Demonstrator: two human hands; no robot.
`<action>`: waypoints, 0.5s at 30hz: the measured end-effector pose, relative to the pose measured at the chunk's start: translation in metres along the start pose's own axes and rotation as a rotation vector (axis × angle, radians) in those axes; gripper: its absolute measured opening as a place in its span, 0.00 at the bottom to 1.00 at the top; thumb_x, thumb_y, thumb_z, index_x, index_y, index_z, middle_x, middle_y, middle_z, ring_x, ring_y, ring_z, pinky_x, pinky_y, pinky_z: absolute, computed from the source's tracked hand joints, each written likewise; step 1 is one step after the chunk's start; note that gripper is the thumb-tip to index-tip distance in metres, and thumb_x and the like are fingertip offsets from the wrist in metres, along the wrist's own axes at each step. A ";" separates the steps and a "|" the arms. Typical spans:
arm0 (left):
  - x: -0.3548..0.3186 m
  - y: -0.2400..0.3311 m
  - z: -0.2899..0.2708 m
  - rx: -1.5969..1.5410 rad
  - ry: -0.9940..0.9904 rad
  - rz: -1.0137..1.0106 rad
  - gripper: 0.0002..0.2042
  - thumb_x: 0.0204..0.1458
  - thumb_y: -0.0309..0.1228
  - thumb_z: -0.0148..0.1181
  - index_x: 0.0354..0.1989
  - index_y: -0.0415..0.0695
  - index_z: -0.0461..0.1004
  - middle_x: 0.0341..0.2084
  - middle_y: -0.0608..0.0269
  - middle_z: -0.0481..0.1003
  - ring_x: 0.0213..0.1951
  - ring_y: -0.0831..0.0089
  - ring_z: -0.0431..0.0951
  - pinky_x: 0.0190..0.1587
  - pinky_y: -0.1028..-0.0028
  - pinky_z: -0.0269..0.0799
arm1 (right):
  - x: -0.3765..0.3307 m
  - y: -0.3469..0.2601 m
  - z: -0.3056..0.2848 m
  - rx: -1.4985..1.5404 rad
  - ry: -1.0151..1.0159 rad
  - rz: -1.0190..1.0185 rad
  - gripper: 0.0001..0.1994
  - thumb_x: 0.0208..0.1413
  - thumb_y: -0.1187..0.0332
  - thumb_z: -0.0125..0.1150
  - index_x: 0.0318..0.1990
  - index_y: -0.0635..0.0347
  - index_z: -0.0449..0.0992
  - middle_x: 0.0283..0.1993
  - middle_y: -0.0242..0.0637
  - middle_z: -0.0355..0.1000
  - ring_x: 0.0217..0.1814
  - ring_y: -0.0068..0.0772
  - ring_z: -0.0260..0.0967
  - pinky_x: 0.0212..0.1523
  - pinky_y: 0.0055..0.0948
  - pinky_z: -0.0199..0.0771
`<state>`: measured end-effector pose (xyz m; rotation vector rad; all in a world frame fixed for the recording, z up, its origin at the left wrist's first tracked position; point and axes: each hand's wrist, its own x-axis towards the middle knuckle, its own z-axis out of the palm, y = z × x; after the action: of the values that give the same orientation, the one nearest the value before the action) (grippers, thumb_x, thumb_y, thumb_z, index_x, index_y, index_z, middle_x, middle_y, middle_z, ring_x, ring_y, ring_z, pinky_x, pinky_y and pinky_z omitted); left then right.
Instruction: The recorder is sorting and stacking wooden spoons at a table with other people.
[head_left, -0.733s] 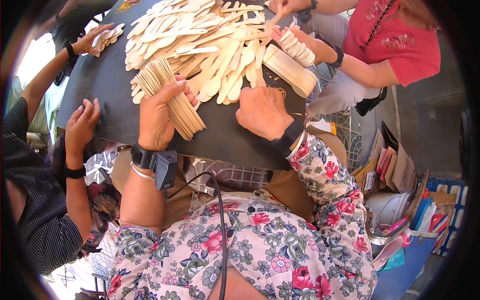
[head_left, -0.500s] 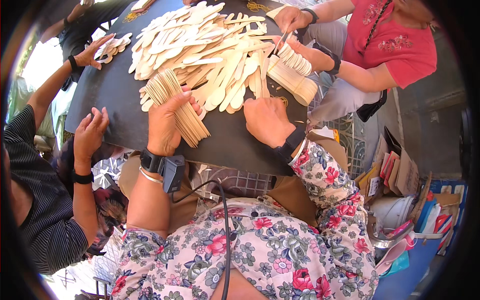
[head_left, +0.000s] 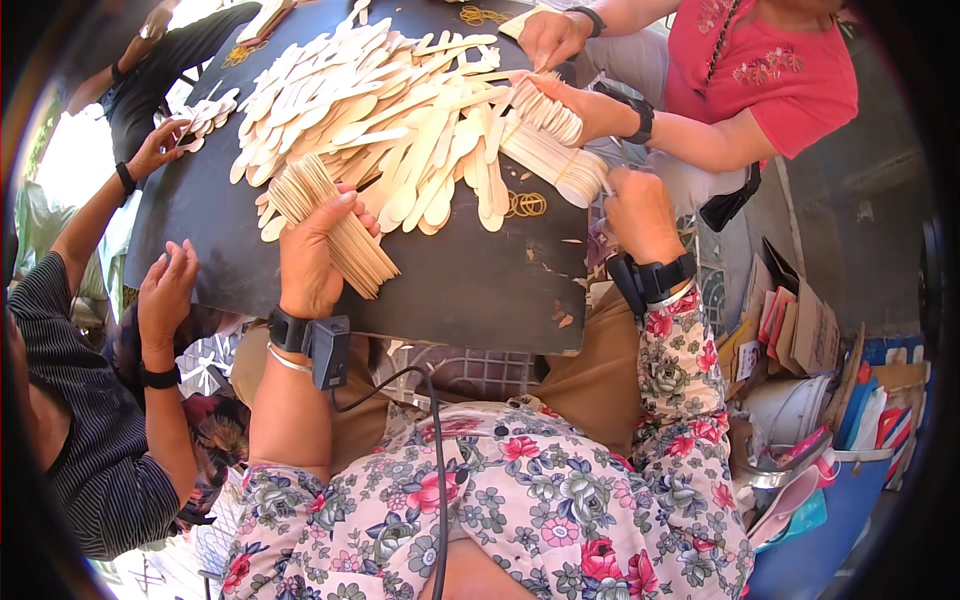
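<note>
Gripping stick bundle (head_left: 352,248), long axis slanting down-right: left hand (head_left: 312,257), centre-left. Right hand (head_left: 643,220) curled, contents unclear, beside pale stack (head_left: 556,166), centre-right.

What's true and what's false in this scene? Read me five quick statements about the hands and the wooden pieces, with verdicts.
1. The left hand grips a bundle of thin wooden pieces. True.
2. A loose pile of wooden utensils lies on the dark table. True.
3. The right hand is buried in the pile. False: it is off to the pile's right.
4. Yellow rubber bands lie right of the pile. True.
5. The pile is smaller than the bundle. False: it is much larger.
</note>
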<state>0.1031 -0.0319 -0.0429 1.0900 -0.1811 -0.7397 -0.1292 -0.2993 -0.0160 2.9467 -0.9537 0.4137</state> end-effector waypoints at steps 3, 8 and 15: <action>0.003 -0.003 0.000 -0.002 0.003 -0.009 0.13 0.54 0.25 0.58 0.46 0.34 0.67 0.26 0.59 0.73 0.28 0.68 0.76 0.35 0.69 0.75 | -0.001 0.021 0.009 -0.014 -0.012 0.080 0.06 0.47 0.74 0.52 0.29 0.66 0.75 0.29 0.58 0.73 0.35 0.61 0.72 0.37 0.51 0.72; 0.011 -0.008 -0.005 -0.053 0.007 -0.017 0.12 0.53 0.22 0.57 0.45 0.32 0.69 0.25 0.58 0.74 0.26 0.67 0.77 0.33 0.68 0.78 | 0.004 0.037 0.025 -0.080 0.100 0.160 0.07 0.48 0.73 0.52 0.28 0.65 0.76 0.28 0.56 0.73 0.34 0.60 0.73 0.36 0.51 0.72; 0.011 -0.006 -0.007 0.007 0.013 -0.015 0.14 0.54 0.27 0.58 0.47 0.34 0.67 0.26 0.61 0.72 0.29 0.69 0.75 0.34 0.70 0.74 | 0.001 -0.046 0.008 0.234 0.084 -0.025 0.09 0.50 0.64 0.58 0.26 0.61 0.76 0.31 0.47 0.75 0.34 0.51 0.74 0.35 0.46 0.72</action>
<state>0.1115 -0.0353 -0.0537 1.1038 -0.1641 -0.7458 -0.0994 -0.2632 -0.0208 3.1122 -0.9157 0.6861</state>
